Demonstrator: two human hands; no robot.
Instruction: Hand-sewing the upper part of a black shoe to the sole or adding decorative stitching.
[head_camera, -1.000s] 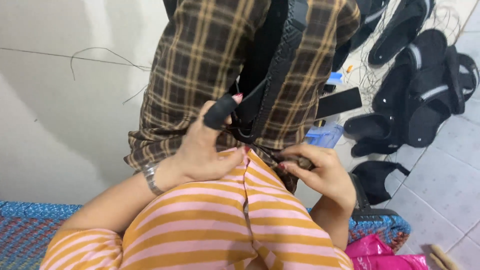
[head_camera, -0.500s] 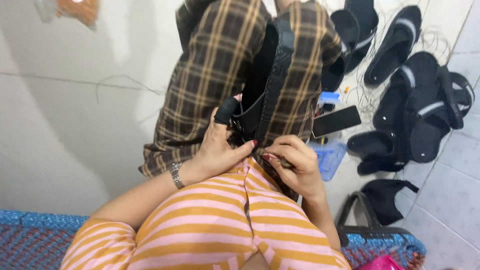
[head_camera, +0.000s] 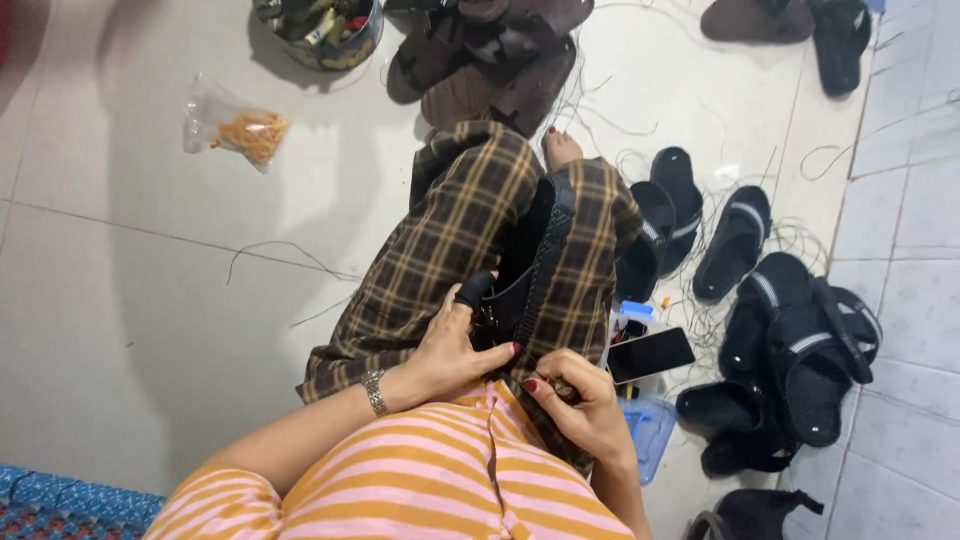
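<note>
Both hands, left hand (head_camera: 450, 345) and right hand (head_camera: 580, 405), clamp a black sandal (head_camera: 535, 265) lying lengthwise along the lap, pointing away.

Below me spreads a pale, glossy tiled floor (head_camera: 130, 330), its thin grout lines (head_camera: 100, 228) running across it, with smaller whitish square tiles (head_camera: 915, 300) along the right side. Soft light falls from above, throwing a blurred shadow onto the tiles at my left. At the lower left corner I see the edge of a blue woven mat (head_camera: 50, 500) with red flecks.
</note>
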